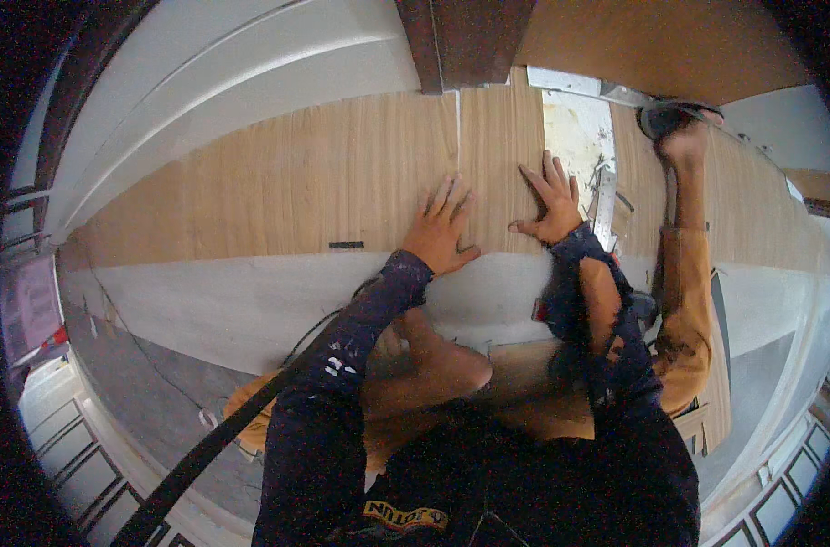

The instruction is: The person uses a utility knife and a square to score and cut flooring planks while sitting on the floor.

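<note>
My left hand lies flat, fingers spread, on light wood-grain floor planks. Its fingertips point at a thin pale gap between two planks. To its right, my right hand rests with fingers apart on a narrower plank piece, close to that piece's right edge. Beside the right hand runs an uncovered white strip with dark crumbs on it. A metal ruler-like bar lies there, partly behind my right wrist. Neither hand grips anything.
White underlay extends nearer to me. A small black strip sits on the planks. Dark door-frame posts and a brown panel stand ahead. My sandalled foot is at the right; a cable trails left.
</note>
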A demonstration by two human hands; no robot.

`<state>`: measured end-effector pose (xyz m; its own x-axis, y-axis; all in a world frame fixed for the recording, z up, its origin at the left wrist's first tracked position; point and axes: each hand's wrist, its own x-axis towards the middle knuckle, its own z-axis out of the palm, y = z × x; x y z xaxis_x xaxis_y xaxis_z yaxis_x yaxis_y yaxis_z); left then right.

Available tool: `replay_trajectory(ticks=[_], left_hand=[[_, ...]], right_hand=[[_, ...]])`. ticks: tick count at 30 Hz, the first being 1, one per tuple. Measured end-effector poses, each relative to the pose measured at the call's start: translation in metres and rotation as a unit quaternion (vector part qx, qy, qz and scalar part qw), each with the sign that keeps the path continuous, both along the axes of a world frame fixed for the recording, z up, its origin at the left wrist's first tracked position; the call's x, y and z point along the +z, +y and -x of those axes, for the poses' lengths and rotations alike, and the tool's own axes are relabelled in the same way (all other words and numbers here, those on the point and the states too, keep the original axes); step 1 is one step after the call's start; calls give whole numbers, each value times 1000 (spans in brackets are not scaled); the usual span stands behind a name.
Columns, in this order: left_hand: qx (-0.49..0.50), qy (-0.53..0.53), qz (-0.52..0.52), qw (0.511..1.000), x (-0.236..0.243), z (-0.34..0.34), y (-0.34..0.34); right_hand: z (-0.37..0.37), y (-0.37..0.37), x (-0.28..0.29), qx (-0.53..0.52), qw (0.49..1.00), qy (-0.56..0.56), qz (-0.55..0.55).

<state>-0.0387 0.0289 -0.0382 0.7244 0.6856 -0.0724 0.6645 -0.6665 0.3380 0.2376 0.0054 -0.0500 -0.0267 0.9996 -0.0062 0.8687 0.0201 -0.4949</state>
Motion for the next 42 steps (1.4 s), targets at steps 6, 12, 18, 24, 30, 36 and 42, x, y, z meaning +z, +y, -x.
replay_trajectory(ticks=[6, 12, 18, 24, 30, 36, 42], left_hand=[[4, -49, 24, 998, 10, 2, -1], [6, -45, 16, 999, 1, 8, -1], [59, 17, 33, 998, -10, 2, 10], [38, 9, -28, 999, -1, 19, 48], [61, -97, -25, 993, -20, -11, 94], [169, -62, -117, 977, -38, -60, 96], [142, -36, -146, 978, -14, -72, 102]], right_hand=[[-3, -2, 1, 14, 999, 16, 28], [0, -1, 0, 4, 999, 31, 30], [-2, 2, 6, 49, 996, -47, 61], [0, 3, 2, 67, 995, -55, 40], [-2, 7, 8, 43, 997, -58, 40], [4, -1, 7, 56, 994, -76, 50], [51, -12, -9, -56, 986, -144, 60]])
